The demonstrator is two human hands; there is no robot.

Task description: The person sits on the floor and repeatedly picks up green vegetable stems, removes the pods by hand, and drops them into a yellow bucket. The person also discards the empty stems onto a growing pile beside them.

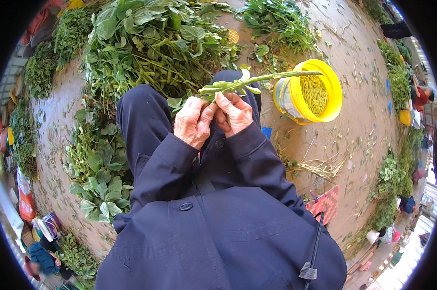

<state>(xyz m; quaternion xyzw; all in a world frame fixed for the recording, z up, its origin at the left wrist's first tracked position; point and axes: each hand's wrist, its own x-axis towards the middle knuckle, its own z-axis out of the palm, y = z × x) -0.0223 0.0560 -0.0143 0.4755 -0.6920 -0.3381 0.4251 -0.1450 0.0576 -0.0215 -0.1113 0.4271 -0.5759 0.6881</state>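
Both hands meet above my knees at one end of a green soybean stalk (pixel 272 76). Pods (pixel 218 86) cluster at that end, and the bare cut end points right, over the mouth of a yellow bucket (pixel 332 103). My left hand (pixel 193 121) pinches at the podded end with thumb and forefinger. Close against it, my right hand (pixel 234 113) grips the stalk's lower side with thumb and curled fingers; what lies inside the fingertips is hidden. Picked green pods (pixel 313 95) partly fill the bucket, which appears tilted in this wide view.
A large heap of leafy soybean plants (pixel 149 47) lies before my knees, and more plants (pixel 102 163) lie by my left leg. Dry stalks (pixel 321 168) and a red woven item (pixel 323 204) are at right. Other people (pixel 44 257) sit among heaps around the littered floor (pixel 363 108).
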